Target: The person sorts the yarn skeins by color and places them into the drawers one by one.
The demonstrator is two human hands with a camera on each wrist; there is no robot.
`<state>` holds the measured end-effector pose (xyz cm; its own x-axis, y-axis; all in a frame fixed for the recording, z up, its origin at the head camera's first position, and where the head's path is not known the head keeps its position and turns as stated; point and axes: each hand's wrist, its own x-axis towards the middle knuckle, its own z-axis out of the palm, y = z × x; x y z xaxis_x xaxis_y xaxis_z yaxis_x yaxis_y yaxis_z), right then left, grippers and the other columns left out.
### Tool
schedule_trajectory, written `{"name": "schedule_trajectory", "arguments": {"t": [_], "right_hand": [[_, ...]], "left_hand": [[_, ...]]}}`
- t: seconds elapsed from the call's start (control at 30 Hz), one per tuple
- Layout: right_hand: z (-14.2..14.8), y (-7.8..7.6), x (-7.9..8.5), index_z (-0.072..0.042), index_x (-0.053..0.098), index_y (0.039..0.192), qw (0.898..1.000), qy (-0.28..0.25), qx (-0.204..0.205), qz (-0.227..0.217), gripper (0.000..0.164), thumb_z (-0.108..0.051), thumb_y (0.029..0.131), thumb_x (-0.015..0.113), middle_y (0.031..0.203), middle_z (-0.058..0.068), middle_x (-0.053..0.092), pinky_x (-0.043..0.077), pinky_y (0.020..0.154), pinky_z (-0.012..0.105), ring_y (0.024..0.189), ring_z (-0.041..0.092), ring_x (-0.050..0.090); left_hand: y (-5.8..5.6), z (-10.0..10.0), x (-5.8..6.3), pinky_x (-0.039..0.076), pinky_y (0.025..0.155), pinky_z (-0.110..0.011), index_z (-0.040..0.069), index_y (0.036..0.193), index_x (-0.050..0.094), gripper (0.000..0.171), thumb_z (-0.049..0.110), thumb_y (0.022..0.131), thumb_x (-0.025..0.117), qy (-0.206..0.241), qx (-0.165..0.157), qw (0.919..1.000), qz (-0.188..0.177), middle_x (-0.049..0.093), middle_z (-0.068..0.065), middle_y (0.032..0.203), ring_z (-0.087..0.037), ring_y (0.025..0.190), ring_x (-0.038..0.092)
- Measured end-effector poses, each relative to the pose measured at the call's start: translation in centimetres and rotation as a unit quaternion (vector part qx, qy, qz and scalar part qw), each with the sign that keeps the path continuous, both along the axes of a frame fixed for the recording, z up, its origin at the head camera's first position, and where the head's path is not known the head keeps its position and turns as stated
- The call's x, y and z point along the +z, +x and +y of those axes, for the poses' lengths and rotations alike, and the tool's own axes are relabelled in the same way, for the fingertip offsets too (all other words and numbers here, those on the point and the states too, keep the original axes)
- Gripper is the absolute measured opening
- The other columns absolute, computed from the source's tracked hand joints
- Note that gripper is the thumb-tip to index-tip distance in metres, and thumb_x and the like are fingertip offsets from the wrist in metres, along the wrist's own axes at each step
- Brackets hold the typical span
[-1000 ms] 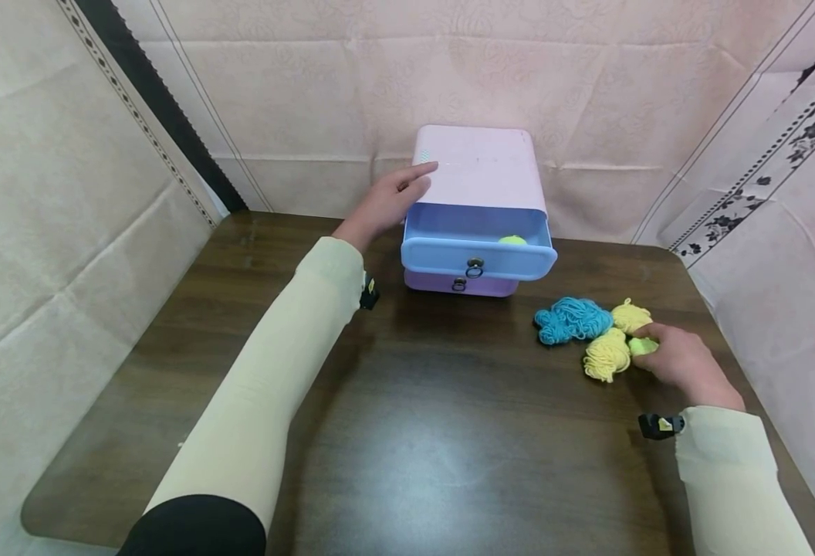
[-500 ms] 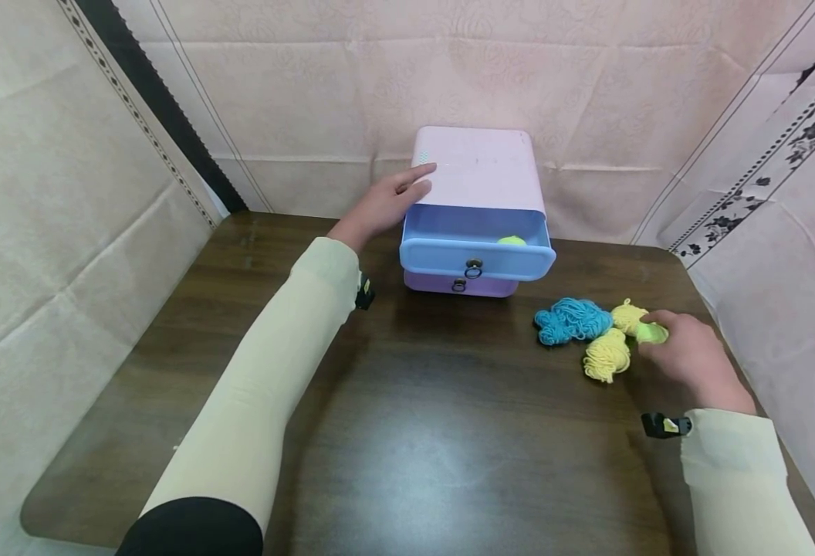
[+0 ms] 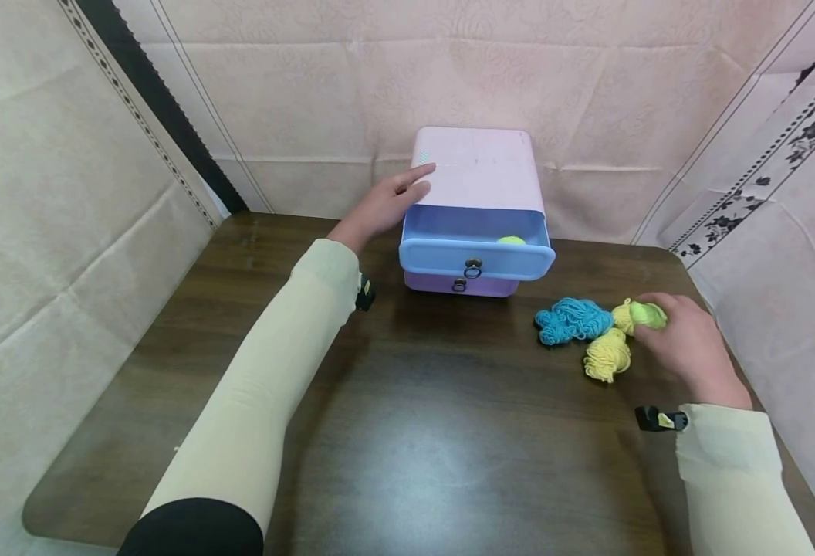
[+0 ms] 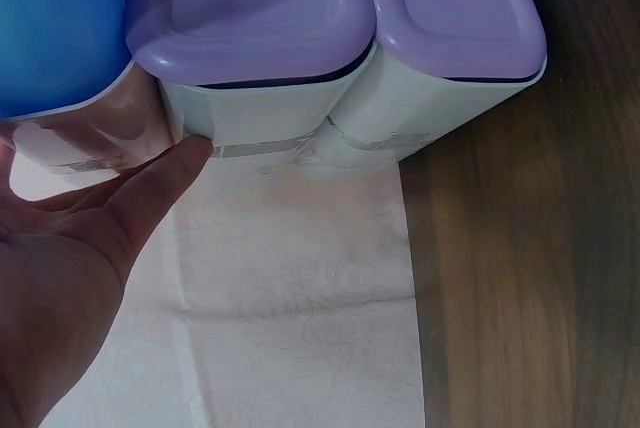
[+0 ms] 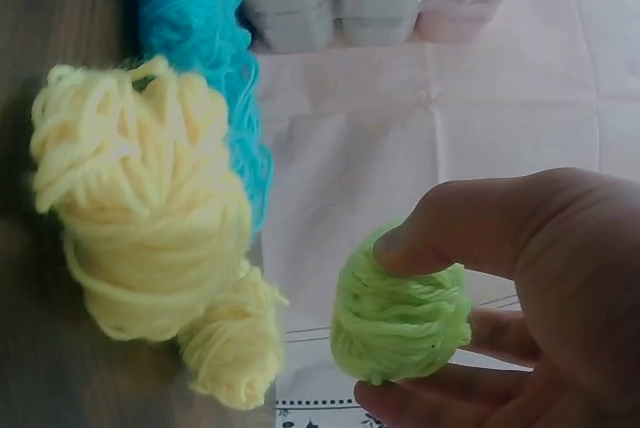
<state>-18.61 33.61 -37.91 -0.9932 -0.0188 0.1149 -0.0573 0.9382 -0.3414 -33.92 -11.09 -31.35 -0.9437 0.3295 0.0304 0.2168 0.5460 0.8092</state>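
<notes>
My right hand (image 3: 692, 347) pinches a small light-green yarn ball (image 5: 400, 318) between thumb and fingers; the right wrist view shows it held apart from the other yarn. Two yellow yarn balls, a nearer one (image 3: 607, 355) and a farther one (image 3: 623, 315), lie beside it on the table, touching a blue yarn bundle (image 3: 573, 320). My left hand (image 3: 383, 205) rests against the left side of a drawer unit (image 3: 480, 166), its index finger reaching over the pale top. The unit's blue drawer (image 3: 442, 260) is pulled out, with a light-green piece (image 3: 512, 240) partly visible inside.
Below the blue drawer sits a purple drawer (image 3: 435, 283) with a ring pull, pushed further in. The dark wooden table (image 3: 414, 432) extends toward me. Pale patterned cloth (image 3: 296, 100) hangs behind the table and along its sides.
My right hand has drawn the green yarn ball out from between the yellow ones, first rightward, then up and away from me. The left hand has stayed almost still.
</notes>
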Motion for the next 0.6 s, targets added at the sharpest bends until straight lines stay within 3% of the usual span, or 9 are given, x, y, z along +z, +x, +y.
{"name": "schedule_trajectory", "arguments": {"t": [0.13,0.6], "right_hand": [[-0.8,0.0,0.3,0.000,0.053,0.130,1.000,-0.004,-0.003,0.007,0.047,-0.017,0.088,0.064,0.132,0.035,0.044,0.038,0.079,0.060,0.112,0.052,0.043],[-3.2,-0.3,1.7,-0.002,0.055,0.128,0.998,-0.026,0.022,0.059,0.043,-0.012,0.087,0.064,0.133,0.032,0.046,0.036,0.087,0.063,0.115,0.048,0.044]], "left_hand": [[0.0,0.0,0.0,0.023,0.119,-0.043,0.058,0.140,0.033,0.049,0.064,0.093,0.044,0.001,-0.002,1.0000,-0.001,0.027,0.019,0.157,-0.011,0.147,0.024],[0.0,0.0,0.1,0.023,0.119,-0.043,0.058,0.141,0.033,0.049,0.063,0.093,0.045,-0.001,0.000,1.0000,-0.003,0.027,0.020,0.157,-0.011,0.147,0.024]]}}
